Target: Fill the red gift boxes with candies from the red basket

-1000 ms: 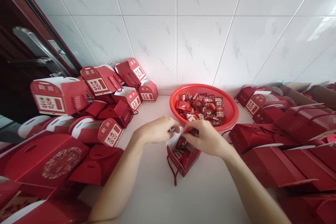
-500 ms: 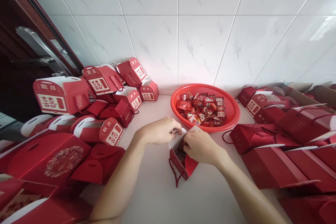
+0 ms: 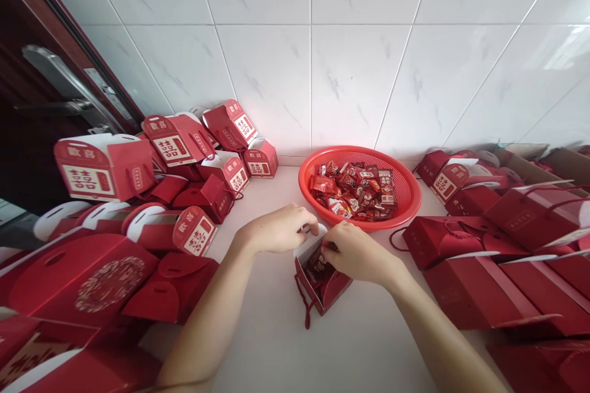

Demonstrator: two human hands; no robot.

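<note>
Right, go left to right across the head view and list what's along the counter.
metal door handle, stacked red double-happiness gift boxes, left hand, small open red box, right hand, long red gift boxes

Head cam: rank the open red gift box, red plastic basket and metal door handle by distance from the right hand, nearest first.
From the right hand:
1. Open red gift box: at the hand's fingers, on its left.
2. Red plastic basket: just beyond the hand, towards the wall.
3. Metal door handle: far left, on the dark door.
</note>
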